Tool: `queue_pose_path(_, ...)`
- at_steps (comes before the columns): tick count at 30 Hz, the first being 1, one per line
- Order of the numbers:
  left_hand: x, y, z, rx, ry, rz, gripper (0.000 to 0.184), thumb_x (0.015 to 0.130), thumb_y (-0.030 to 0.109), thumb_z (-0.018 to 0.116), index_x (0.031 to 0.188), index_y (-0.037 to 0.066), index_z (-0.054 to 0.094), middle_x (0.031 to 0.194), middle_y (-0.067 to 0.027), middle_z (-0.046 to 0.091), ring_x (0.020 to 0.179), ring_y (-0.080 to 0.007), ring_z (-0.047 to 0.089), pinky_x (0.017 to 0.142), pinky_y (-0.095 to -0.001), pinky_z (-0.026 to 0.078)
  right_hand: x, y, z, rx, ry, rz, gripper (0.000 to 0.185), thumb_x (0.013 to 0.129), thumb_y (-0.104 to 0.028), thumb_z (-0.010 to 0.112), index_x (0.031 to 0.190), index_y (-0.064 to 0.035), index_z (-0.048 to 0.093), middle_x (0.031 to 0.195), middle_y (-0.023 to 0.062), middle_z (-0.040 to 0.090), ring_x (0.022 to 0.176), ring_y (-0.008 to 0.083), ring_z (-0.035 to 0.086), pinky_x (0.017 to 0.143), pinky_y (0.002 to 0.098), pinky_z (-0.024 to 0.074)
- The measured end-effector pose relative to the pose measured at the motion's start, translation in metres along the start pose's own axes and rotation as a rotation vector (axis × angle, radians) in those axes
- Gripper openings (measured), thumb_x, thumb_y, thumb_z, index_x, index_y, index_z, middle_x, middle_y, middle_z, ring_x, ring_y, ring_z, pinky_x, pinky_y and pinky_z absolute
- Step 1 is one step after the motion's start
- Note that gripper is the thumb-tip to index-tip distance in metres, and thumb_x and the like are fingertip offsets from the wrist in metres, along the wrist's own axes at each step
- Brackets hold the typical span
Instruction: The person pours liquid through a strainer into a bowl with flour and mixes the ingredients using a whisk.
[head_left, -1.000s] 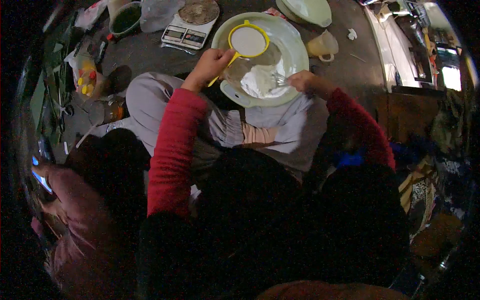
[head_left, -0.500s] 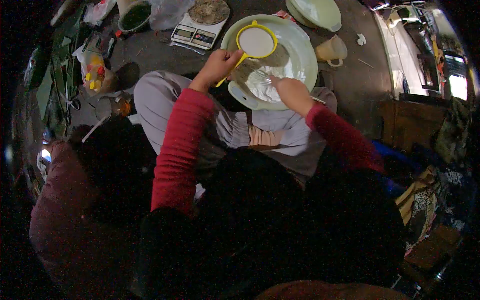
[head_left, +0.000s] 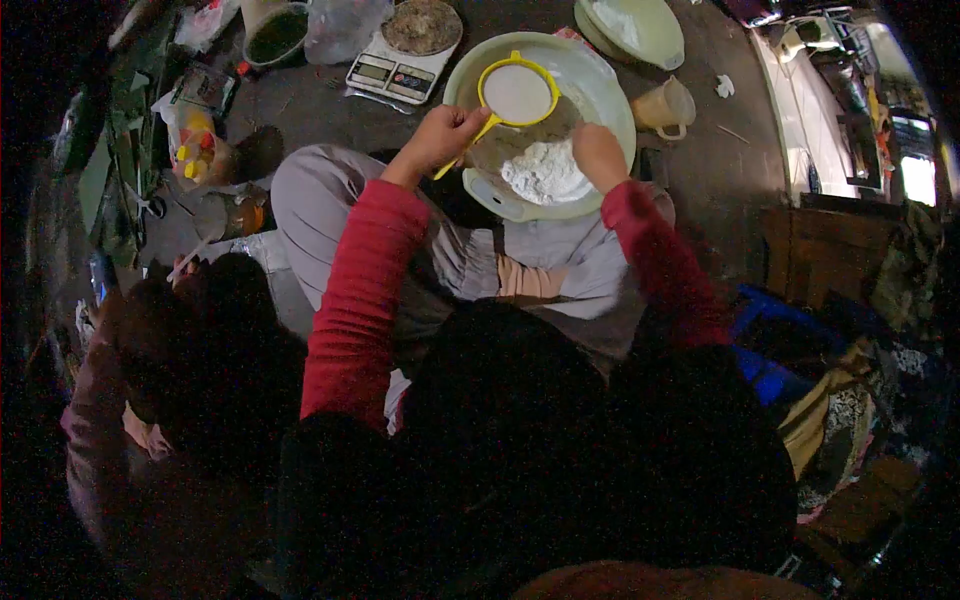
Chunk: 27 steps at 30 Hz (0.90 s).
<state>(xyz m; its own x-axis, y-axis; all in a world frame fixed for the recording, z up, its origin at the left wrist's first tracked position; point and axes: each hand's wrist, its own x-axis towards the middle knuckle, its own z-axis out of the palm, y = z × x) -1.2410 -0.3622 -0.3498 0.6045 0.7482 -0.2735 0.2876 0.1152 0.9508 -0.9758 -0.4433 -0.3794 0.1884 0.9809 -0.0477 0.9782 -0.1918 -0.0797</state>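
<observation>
My left hand (head_left: 445,140) is closed round the handle of a yellow-rimmed strainer (head_left: 517,94), held above a large pale green bowl (head_left: 612,110). The strainer's round middle looks white; whether that is mesh or powder I cannot tell. Inside the bowl, white powder (head_left: 545,172) lies heaped towards my side. My right hand (head_left: 598,155) is a closed fist over the bowl's right part, beside the heap. Whatever it grips is hidden by the fingers. The bowl rests at my crossed legs.
A kitchen scale (head_left: 398,75) bears a round brownish thing (head_left: 422,27). Behind the bowl stand a second pale green bowl (head_left: 655,35) and a plastic jug (head_left: 663,105). Left are a bag with yellow-topped bottles (head_left: 195,155) and a glass jar (head_left: 228,216). Another person (head_left: 110,420) sits close on my left.
My right hand has moved up and right, off the powder heap; the metal utensil seen in it earlier no longer shows. The strainer has barely shifted. The person on my left has moved.
</observation>
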Motion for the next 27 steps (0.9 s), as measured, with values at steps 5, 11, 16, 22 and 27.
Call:
queue_pose_path(5,0.011,-0.016,0.004,0.007,0.032,0.063,0.049,0.085,0.043,0.049,0.061,0.0,0.056,0.046,-0.0026,0.046,0.038,-0.0095,0.044,0.037,-0.0267,0.037,-0.03,-0.029,-0.015,-0.045,-0.171,-0.124,0.024,0.081,-0.015,0.042,0.091,-0.0013,0.058,0.07,0.0221,0.057,0.067,0.0372,0.058,0.06,0.0484,0.0445)
queue_pose_path(11,0.008,-0.014,0.005,-0.045,0.035,0.043,0.048,0.084,0.039,0.052,0.061,-0.003,0.057,0.045,-0.0064,0.048,0.037,-0.0112,0.047,0.038,-0.0287,0.039,-0.054,-0.013,-0.059,-0.2,-0.235,-0.289,0.023,0.081,-0.014,0.045,0.098,-0.0036,0.056,0.07,0.0181,0.058,0.065,0.0341,0.058,0.055,0.0447,0.0446)
queue_pose_path(16,0.002,-0.004,0.002,0.046,0.029,0.047,0.046,0.085,0.036,0.052,0.062,-0.003,0.058,0.046,-0.0059,0.048,0.039,-0.0117,0.049,0.039,-0.029,0.039,-0.048,0.013,-0.053,-0.13,0.183,-0.452,0.016,0.078,-0.013,0.048,0.085,-0.003,0.058,0.064,0.0173,0.056,0.06,0.0339,0.058,0.055,0.043,0.0471)
queue_pose_path(22,0.003,0.0,0.005,0.001,0.067,-0.019,0.046,0.085,0.037,0.052,0.062,-0.003,0.057,0.046,-0.0063,0.048,0.038,-0.0123,0.048,0.038,-0.0299,0.039,-0.012,0.001,-0.033,-0.039,-0.031,0.023,0.017,0.08,-0.013,0.046,0.084,-0.0008,0.057,0.074,0.0203,0.058,0.07,0.0383,0.057,0.061,0.0477,0.0442)
queue_pose_path(27,-0.002,0.006,0.004,-0.005,0.087,0.007,0.05,0.085,0.044,0.049,0.062,-0.001,0.055,0.048,-0.0031,0.047,0.038,-0.011,0.045,0.037,-0.0276,0.037,0.007,-0.061,-0.027,-0.048,-0.058,0.0,0.019,0.076,-0.01,0.045,0.083,-0.0006,0.059,0.073,0.0213,0.059,0.068,0.0364,0.059,0.06,0.0468,0.0464)
